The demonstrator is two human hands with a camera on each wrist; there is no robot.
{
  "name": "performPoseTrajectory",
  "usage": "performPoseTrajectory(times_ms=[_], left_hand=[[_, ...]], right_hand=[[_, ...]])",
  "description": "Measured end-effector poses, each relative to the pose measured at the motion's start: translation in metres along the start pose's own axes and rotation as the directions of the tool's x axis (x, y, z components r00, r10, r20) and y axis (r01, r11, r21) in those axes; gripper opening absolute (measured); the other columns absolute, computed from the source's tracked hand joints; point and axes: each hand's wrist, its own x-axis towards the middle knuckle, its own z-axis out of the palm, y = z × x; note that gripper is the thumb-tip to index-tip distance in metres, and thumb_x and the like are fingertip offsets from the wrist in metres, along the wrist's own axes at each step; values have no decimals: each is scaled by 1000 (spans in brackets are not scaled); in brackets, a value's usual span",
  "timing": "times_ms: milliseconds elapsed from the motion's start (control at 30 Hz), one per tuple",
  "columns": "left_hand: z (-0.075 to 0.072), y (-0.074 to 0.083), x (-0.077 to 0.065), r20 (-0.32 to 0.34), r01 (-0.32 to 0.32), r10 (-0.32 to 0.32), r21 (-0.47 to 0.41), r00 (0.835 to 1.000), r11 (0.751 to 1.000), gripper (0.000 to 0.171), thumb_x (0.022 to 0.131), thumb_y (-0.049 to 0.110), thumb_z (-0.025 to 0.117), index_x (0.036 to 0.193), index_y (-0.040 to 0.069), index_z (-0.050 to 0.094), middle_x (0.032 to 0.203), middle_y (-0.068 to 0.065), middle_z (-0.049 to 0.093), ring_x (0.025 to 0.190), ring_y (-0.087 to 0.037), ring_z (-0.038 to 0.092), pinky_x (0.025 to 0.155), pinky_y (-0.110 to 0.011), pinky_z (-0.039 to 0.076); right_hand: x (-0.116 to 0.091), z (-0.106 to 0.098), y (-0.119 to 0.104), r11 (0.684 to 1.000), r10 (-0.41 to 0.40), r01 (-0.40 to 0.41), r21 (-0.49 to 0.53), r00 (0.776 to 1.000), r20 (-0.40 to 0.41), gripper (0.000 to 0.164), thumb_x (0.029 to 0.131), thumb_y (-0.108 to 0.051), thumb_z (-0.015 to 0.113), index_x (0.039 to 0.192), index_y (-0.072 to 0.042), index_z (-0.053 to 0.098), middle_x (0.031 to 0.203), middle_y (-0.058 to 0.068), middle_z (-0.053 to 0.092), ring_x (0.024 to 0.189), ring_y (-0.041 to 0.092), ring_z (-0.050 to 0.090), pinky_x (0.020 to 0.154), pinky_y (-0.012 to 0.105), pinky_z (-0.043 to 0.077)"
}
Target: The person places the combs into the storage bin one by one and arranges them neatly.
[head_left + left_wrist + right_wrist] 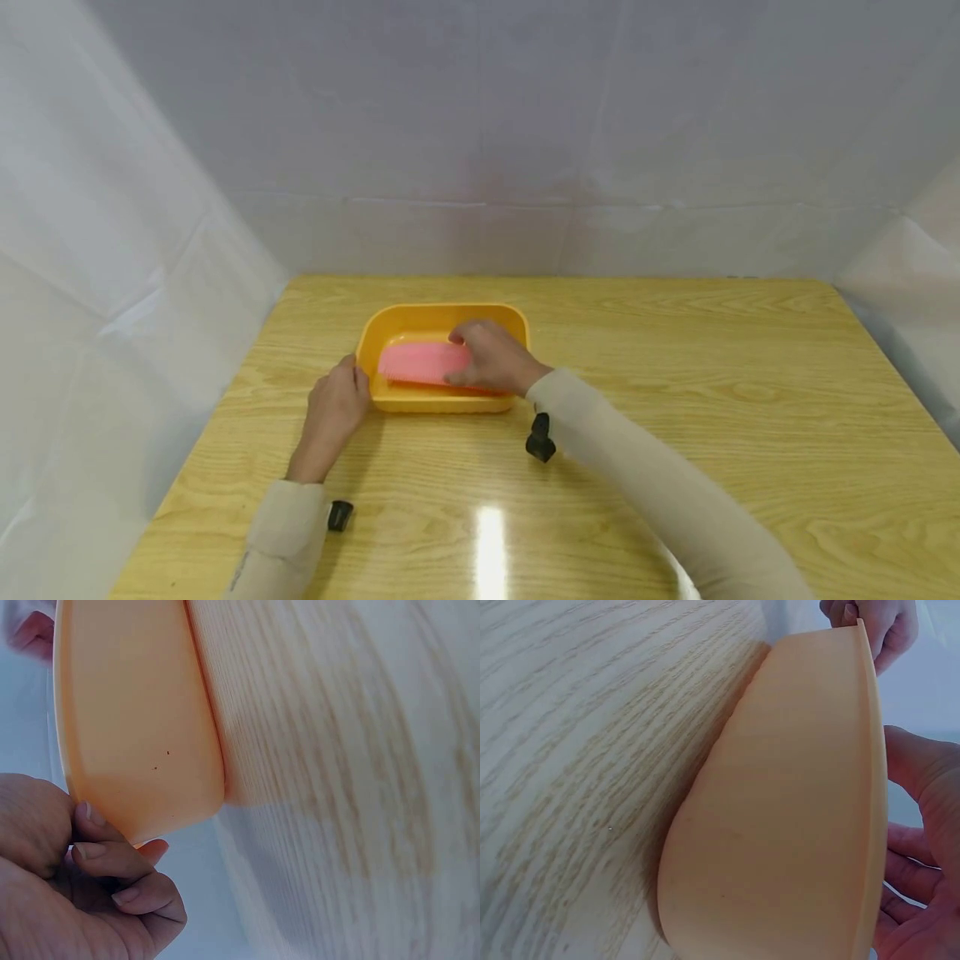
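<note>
A yellow-orange plastic basin [442, 404] stands on the wooden table. Inside it lies a flat pink object [420, 362] with a finely toothed front edge, its exact kind unclear. My left hand [339, 396] grips the basin's left rim; in the left wrist view its fingers [146, 892] curl at the basin's corner. Reaching over from the right, my right hand [497, 358] holds the right part of the pink object between thumb and fingers. The basin's side wall [780, 787] hides those fingertips in the right wrist view.
The wooden table [712, 417] extends to the right of the basin and in front of it. Pale sheeting [525, 125] hangs behind the table and along both sides. A dark wrist-worn device [540, 439] sits by the right cuff, another [340, 515] by the left.
</note>
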Motion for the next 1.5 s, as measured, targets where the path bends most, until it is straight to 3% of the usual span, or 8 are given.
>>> performPoseTrajectory(times_ms=[500, 1000, 1200, 1333, 1433, 1500], left_hand=[[-2, 3, -2, 15, 8, -8, -13, 1000, 1000, 22, 105, 9, 37, 98, -5, 53, 69, -11, 45, 63, -27, 46, 57, -40, 40], [-1, 4, -2, 18, -3, 3, -18, 1000, 1000, 23, 105, 9, 37, 101, -7, 54, 73, -15, 50, 68, -30, 49, 63, -46, 44], [-1, 1, -2, -20, -29, 29, -13, 999, 999, 25, 105, 11, 37, 98, -5, 55, 70, -15, 49, 64, -30, 48, 61, -46, 42], [-2, -4, -4, -54, -40, 40, -1, 998, 999, 37, 107, 18, 38, 120, -10, 59, 80, -20, 60, 66, -31, 53, 64, -48, 45], [-4, -7, -6, -117, -54, 58, 37, 991, 998, 45, 107, 22, 42, 132, -13, 54, 84, -21, 66, 69, -32, 59, 66, -52, 49], [-5, -9, -10, -184, -72, 84, 71, 979, 995, 45, 107, 23, 45, 129, -14, 57, 80, -21, 66, 66, -33, 61, 64, -53, 50]], right_hand=[[-3, 7, 4, 1000, 28, -28, -12, 1000, -15, 61, 83, -28, 85, 129, 5, 62, 129, 17, 64, 118, 31, 58, 101, 39, 47], [-7, 4, 3, 998, 57, -57, 3, 998, 2, 64, 85, -30, 83, 133, 5, 59, 133, 16, 62, 123, 30, 56, 104, 39, 45], [-16, -14, 9, 996, 73, -71, 47, 997, -28, 66, 89, -34, 79, 138, 3, 55, 135, 17, 59, 123, 32, 56, 102, 43, 46], [-25, -29, 16, 996, 75, -69, 62, 993, -92, 64, 91, -35, 77, 138, 2, 55, 134, 17, 58, 122, 33, 56, 100, 45, 47], [-35, -41, 23, 995, 82, -74, 68, 988, -133, 62, 92, -35, 75, 138, 1, 55, 135, 17, 58, 121, 34, 57, 99, 45, 48], [-43, -49, 26, 996, 80, -70, 64, 983, -165, 61, 93, -36, 75, 138, 1, 56, 136, 17, 58, 120, 34, 57, 98, 46, 48]])
